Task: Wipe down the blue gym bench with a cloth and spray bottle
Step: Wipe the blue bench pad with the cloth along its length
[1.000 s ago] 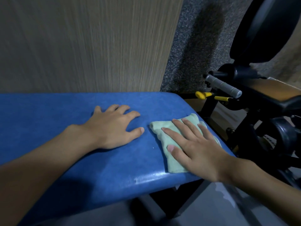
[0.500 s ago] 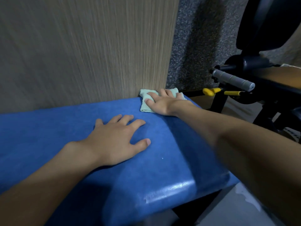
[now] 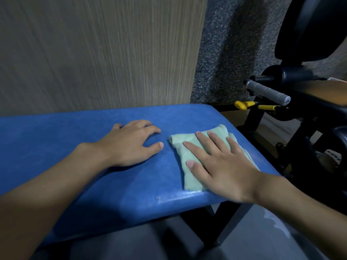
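Wood-grain wall panel [image 3: 93, 53] behind, and across the front runs the blue gym bench [image 3: 65, 139], a black exercise machine [image 3: 309, 119] crowding its right end. Flat on the pad lies the left hand [image 3: 129, 145], fingers spread, bracing, holding nothing. Over to the right hand [image 3: 221, 166]: fingers straight and splayed, pressing the folded pale green cloth [image 3: 180, 147] down near the bench's right end, close to the front edge. No spray bottle in sight. Best play here, I'd say: even palm pressure, long overlapping strokes, and carry the cloth over that rounded front edge where a wet gleam [image 3: 187, 194] shows.
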### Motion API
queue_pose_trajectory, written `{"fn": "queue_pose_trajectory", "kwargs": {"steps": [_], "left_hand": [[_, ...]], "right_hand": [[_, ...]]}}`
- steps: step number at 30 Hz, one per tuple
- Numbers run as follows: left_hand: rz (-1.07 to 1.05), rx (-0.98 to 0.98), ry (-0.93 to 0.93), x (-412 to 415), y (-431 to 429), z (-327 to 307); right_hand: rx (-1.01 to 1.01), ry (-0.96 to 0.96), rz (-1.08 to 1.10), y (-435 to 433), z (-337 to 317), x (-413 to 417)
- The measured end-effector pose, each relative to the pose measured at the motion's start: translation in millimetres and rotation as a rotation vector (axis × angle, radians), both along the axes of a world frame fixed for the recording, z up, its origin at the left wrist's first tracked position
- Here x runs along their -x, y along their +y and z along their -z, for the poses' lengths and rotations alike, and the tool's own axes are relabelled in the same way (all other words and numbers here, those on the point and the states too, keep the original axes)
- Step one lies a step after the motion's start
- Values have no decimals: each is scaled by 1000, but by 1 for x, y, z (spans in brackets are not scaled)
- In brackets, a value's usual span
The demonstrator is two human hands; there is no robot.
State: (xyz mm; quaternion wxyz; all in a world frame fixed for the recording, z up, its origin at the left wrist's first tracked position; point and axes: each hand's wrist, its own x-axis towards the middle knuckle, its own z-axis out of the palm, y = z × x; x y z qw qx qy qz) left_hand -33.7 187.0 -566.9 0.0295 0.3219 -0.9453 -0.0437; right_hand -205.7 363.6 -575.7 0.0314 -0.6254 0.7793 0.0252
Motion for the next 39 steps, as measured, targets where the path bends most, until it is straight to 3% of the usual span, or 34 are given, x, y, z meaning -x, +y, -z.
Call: {"fn": "queue_pose_trajectory", "kwargs": {"steps": [7,18,23,28,39], "left_hand": [[-14,-14,-49,-9,-8,5],[-1,36,-76,-5,-10,8],[-4,-6,-84,-8,-10,8],[2,-28,-75,-12,-10,7],[-55,-31,-25,-20,-6,-3]], "right_hand": [[-13,-13,-4,1,-3,-3],[0,-39,143,-180,-1,48],[17,-75,213,-209,-6,52],[-10,-76,157,-176,0,43],[7,14,-44,-3,1,-19]]}}
